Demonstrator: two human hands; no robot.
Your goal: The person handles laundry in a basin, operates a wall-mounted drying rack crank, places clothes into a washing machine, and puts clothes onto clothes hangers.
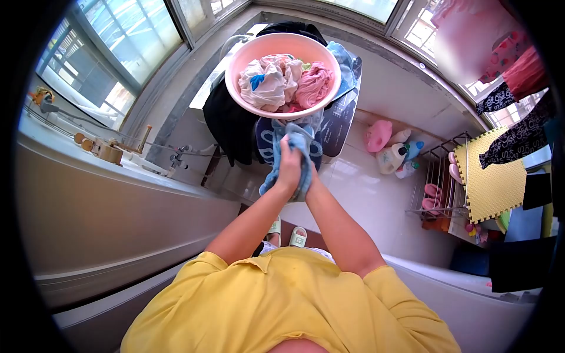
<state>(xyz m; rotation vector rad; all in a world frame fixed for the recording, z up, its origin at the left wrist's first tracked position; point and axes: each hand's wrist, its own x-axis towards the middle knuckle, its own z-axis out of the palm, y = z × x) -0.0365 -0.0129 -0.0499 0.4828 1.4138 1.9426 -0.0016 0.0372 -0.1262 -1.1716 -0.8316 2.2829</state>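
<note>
Both of my hands are wrapped round a bunched blue cloth [300,143] just in front of a pink basin. My left hand [289,162] lies over its near side with the fingers closed on it. Behind the cloth, my right hand [312,172] grips from the other side, its fingers mostly hidden. The pink basin [234,94] holds crumpled white cloth [273,88] and pink cloth [315,84]. Dark garments [226,120] hang over the edge of the surface under the basin.
Pipes and a tap [178,157] run along the left wall. Bottles [391,159] and a pink container [378,136] stand on the floor to the right. Beyond them are a metal rack [438,194] with pink slippers, a yellow mat [491,173] and hanging clothes [515,141].
</note>
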